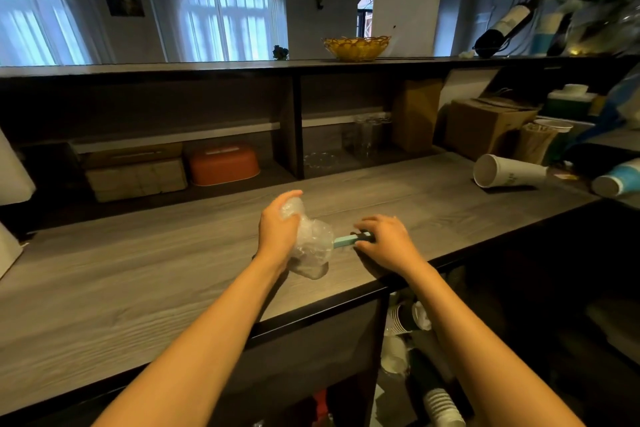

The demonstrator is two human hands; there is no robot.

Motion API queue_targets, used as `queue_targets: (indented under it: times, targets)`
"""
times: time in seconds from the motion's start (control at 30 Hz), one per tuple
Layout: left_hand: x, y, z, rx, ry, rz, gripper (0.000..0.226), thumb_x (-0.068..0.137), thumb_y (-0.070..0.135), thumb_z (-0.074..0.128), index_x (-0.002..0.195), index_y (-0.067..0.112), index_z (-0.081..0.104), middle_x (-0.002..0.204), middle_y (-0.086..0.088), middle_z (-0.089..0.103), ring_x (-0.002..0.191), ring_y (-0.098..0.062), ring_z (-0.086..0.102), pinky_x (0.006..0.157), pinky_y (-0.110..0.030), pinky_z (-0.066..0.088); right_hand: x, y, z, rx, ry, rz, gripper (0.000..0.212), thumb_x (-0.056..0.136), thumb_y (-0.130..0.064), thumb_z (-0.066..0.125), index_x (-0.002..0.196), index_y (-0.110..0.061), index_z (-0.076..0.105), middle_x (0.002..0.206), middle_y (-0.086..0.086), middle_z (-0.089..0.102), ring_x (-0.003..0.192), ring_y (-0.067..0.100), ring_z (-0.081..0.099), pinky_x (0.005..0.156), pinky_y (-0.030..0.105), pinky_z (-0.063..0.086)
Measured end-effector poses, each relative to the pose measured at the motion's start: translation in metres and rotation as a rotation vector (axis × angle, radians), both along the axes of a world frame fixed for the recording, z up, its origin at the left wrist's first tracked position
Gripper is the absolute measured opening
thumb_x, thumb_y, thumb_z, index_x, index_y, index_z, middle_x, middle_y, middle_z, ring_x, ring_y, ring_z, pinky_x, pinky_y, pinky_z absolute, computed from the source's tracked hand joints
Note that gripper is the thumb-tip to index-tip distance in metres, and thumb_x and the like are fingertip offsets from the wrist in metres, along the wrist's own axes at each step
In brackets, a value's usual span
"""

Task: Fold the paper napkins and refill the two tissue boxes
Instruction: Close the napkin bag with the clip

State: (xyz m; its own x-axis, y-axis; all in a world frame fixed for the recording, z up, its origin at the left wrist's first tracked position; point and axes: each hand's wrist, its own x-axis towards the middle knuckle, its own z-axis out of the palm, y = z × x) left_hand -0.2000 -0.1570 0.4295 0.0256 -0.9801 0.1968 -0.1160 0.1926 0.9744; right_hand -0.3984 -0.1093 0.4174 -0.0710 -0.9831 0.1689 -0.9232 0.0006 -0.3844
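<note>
My left hand (278, 227) grips a crumpled clear plastic wrapper (310, 246) just above the grey wooden counter (138, 274). My right hand (384, 239) closes its fingers over the dark end of a small teal utility knife (348, 241) that lies on the counter beside the wrapper. In the shelf recess at the back left sit an orange tissue box (224, 165), a wooden tissue box (133, 151) and, under it, wrapped packs of white paper napkins (136, 178).
A white paper cup (507, 172) lies on its side at the right, with a blue cup (618, 178) beyond it. Cardboard boxes (485, 125) and glasses (367, 135) stand at the back. Stacked cups (401, 319) sit under the counter. A yellow basket (356, 47) is on the top ledge.
</note>
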Motion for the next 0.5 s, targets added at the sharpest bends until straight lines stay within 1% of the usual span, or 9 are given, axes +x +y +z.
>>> queue_targets:
  times: [0.07, 0.13, 0.17, 0.23, 0.27, 0.3, 0.33, 0.43, 0.5]
  targets:
    - [0.002, 0.002, 0.002, 0.033, -0.010, -0.010, 0.036, 0.093, -0.003, 0.052, 0.094, 0.025, 0.075, 0.103, 0.002, 0.067, 0.097, -0.021, 0.062, 0.075, -0.033, 0.053, 0.001, 0.001, -0.007, -0.013, 0.047, -0.010, 0.031, 0.096, -0.038, 0.062, 0.123, -0.025, 0.067, 0.123, -0.001, 0.063, 0.115, 0.019, 0.056, 0.109, 0.042, 0.038]
    - [0.004, 0.003, 0.002, 0.032, 0.000, 0.022, 0.028, 0.084, 0.001, 0.056, 0.074, 0.020, 0.074, 0.084, 0.003, 0.070, 0.088, -0.021, 0.064, 0.077, -0.035, 0.052, 0.002, 0.004, -0.005, -0.078, 0.063, -0.039, 0.022, 0.097, -0.037, 0.061, 0.111, -0.023, 0.071, 0.107, -0.002, 0.064, 0.098, 0.017, 0.060, 0.094, 0.039, 0.049]
    - [0.006, 0.005, 0.003, 0.028, 0.004, 0.040, 0.021, 0.077, 0.009, 0.057, 0.067, 0.019, 0.072, 0.077, 0.002, 0.069, 0.083, -0.022, 0.062, 0.077, -0.037, 0.050, 0.003, 0.006, -0.003, -0.134, -0.033, -0.058, 0.019, 0.098, -0.034, 0.060, 0.108, -0.021, 0.069, 0.102, -0.002, 0.063, 0.091, 0.015, 0.061, 0.087, 0.037, 0.053]
    - [0.006, 0.009, 0.006, 0.037, 0.041, 0.079, 0.016, 0.067, 0.026, 0.054, 0.063, 0.018, 0.067, 0.072, -0.001, 0.064, 0.078, -0.024, 0.058, 0.072, -0.038, 0.046, 0.015, 0.017, 0.008, -0.283, -0.484, -0.096, 0.011, 0.100, -0.026, 0.057, 0.103, -0.018, 0.064, 0.094, 0.001, 0.065, 0.076, 0.009, 0.061, 0.070, 0.028, 0.057]
    - [0.005, 0.011, 0.008, 0.053, 0.087, 0.094, 0.019, 0.066, 0.033, 0.053, 0.064, 0.018, 0.065, 0.073, -0.004, 0.062, 0.078, -0.026, 0.057, 0.071, -0.038, 0.045, 0.026, 0.023, 0.016, -0.356, -0.712, -0.097, 0.009, 0.101, -0.024, 0.054, 0.100, -0.018, 0.062, 0.090, 0.003, 0.065, 0.068, 0.007, 0.058, 0.061, 0.023, 0.053]
    - [0.002, 0.013, 0.011, 0.091, 0.150, 0.093, 0.024, 0.067, 0.040, 0.055, 0.067, 0.018, 0.064, 0.075, -0.006, 0.062, 0.078, -0.028, 0.058, 0.070, -0.038, 0.045, 0.039, 0.028, 0.025, -0.394, -0.865, -0.079, 0.010, 0.102, -0.023, 0.052, 0.098, -0.019, 0.060, 0.086, 0.004, 0.064, 0.062, 0.006, 0.054, 0.055, 0.020, 0.047]
    - [-0.001, 0.014, 0.014, 0.140, 0.227, 0.062, 0.033, 0.070, 0.049, 0.057, 0.072, 0.017, 0.066, 0.078, -0.009, 0.064, 0.079, -0.030, 0.060, 0.071, -0.039, 0.047, 0.055, 0.032, 0.032, -0.392, -0.942, -0.051, 0.013, 0.103, -0.022, 0.049, 0.096, -0.020, 0.059, 0.084, 0.004, 0.062, 0.061, 0.006, 0.050, 0.054, 0.019, 0.042]
    - [-0.009, 0.023, 0.023, 0.302, 0.379, -0.130, 0.063, 0.087, 0.070, 0.051, 0.107, 0.013, 0.070, 0.098, -0.014, 0.073, 0.091, -0.031, 0.071, 0.084, -0.045, 0.057, 0.095, 0.037, 0.041, -0.242, -0.955, 0.016, 0.025, 0.105, -0.024, 0.043, 0.087, -0.027, 0.059, 0.080, -0.004, 0.060, 0.065, 0.006, 0.052, 0.058, 0.020, 0.041]
    - [-0.010, 0.028, 0.025, 0.278, 0.398, -0.192, 0.059, 0.094, 0.065, 0.047, 0.120, 0.015, 0.064, 0.109, -0.015, 0.070, 0.102, -0.029, 0.069, 0.090, -0.047, 0.057, 0.107, 0.038, 0.043, -0.170, -1.025, 0.017, 0.029, 0.105, -0.021, 0.041, 0.087, -0.029, 0.063, 0.081, -0.004, 0.064, 0.070, 0.005, 0.059, 0.058, 0.019, 0.046]
